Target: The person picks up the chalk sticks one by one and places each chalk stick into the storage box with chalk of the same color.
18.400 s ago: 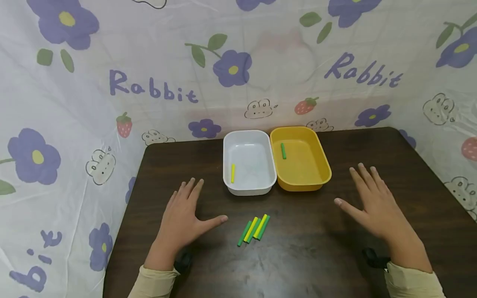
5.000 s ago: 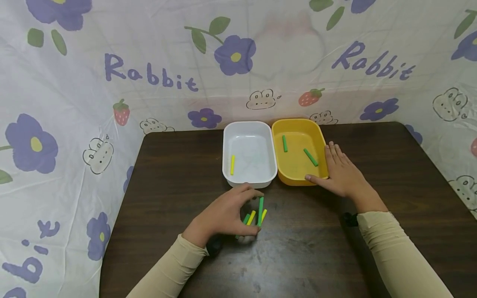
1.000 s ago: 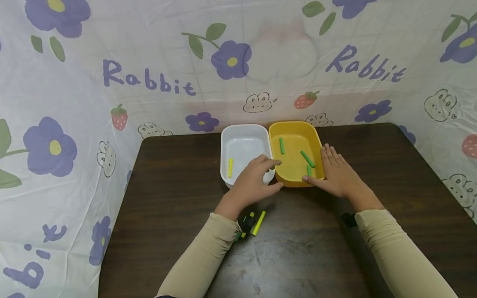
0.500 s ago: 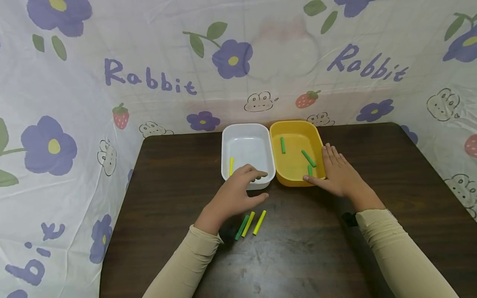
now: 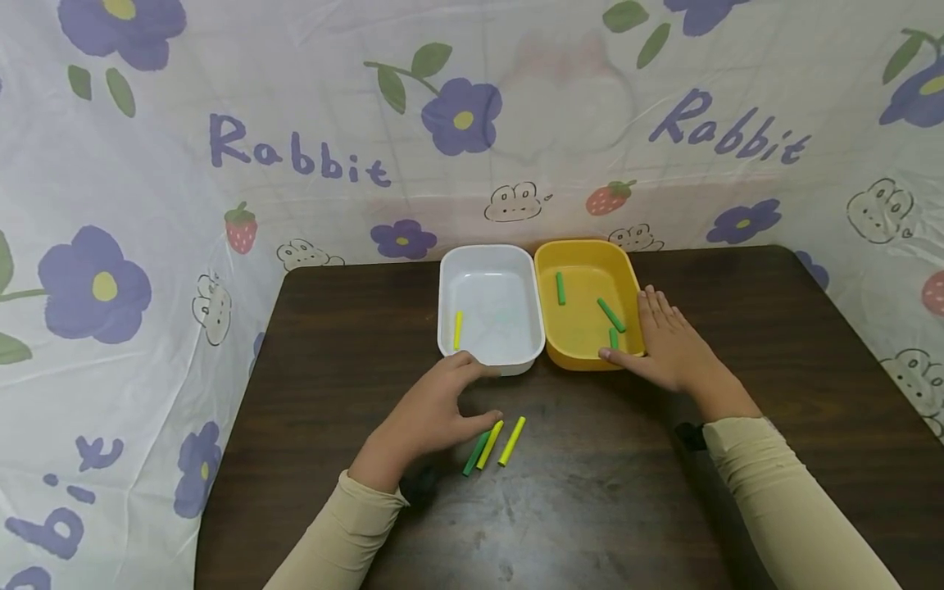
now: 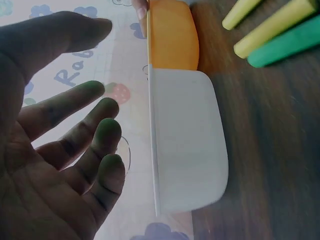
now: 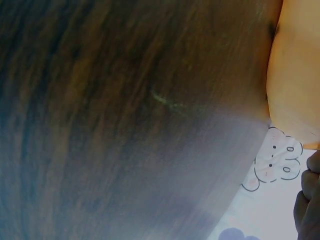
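Observation:
My left hand [image 5: 435, 406] hovers in front of the white tray [image 5: 501, 287], thumb and fingers apart with nothing between them. Just beyond its thumb, a green chalk-like stick [image 5: 475, 455] and a yellow stick [image 5: 490, 445] lie side by side on the table, and a second yellow stick [image 5: 512, 441] lies slightly to their right. My right hand [image 5: 674, 344] rests against the right side of the yellow tray [image 5: 544, 328], fingers straight and thumb over its front corner. Three green sticks [image 5: 610, 315] lie in that tray. The white one holds a single yellow stick [image 5: 458, 329].
Both trays stand side by side near the back edge of the dark wooden table [image 5: 590, 492]. A printed cloth [image 5: 295, 82] hangs behind and along the sides.
Two more green sticks are in the yellow tray than at first; the left hand held one five seconds ago. It has since withdrawn from the trays toward the remaining sticks. Right hand stays put lately.

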Demonstrator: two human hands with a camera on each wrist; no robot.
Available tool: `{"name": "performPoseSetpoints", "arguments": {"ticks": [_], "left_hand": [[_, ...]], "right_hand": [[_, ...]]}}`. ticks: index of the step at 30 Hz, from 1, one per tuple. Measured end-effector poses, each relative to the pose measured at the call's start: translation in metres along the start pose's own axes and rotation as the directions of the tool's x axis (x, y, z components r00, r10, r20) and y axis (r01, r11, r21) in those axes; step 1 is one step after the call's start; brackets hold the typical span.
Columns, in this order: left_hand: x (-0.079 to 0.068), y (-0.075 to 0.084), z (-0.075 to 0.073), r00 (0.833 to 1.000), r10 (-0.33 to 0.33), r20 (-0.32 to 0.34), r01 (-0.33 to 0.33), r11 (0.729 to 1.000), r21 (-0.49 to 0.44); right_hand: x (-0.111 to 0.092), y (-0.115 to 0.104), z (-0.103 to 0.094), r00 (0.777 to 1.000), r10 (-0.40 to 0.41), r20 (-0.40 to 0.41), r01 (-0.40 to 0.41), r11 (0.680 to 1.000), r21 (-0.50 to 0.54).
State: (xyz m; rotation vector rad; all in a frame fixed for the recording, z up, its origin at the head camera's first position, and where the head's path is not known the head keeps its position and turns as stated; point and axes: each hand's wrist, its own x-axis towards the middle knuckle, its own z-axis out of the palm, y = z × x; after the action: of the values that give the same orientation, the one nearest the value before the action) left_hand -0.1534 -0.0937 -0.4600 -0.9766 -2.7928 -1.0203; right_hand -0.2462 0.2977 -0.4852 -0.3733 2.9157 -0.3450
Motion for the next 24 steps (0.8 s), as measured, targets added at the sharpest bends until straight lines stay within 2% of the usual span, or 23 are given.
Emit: {"name": "performPoseSetpoints", "arguments": {"ticks": [6, 13, 20, 24], "left_hand": [[-0.017, -0.008, -0.001, 0.994, -0.057, 0.091, 0.06, 0.998, -0.03], [-0.028, -0.019, 0.005, 0.967, -0.123, 0.221, 0.133, 0.991, -0.03], [-0.032, -0.022, 0.011, 0.939, -0.136, 0.316, 0.139, 0.99, 0.012], [-0.033, -0.021, 0.012, 0.932, -0.14, 0.334, 0.143, 0.99, 0.015]], "right_hand": [[0.001, 0.0, 0.001, 1.0, 0.0, 0.013, 0.001, 1.0, -0.004], [0.002, 0.002, 0.0, 1.0, -0.002, 0.013, 0.002, 1.0, -0.012], [0.001, 0.001, -0.001, 1.0, -0.003, 0.02, 0.003, 1.0, 0.002], [0.0, 0.001, 0.0, 1.0, 0.0, 0.022, 0.0, 1.0, -0.004]]}}
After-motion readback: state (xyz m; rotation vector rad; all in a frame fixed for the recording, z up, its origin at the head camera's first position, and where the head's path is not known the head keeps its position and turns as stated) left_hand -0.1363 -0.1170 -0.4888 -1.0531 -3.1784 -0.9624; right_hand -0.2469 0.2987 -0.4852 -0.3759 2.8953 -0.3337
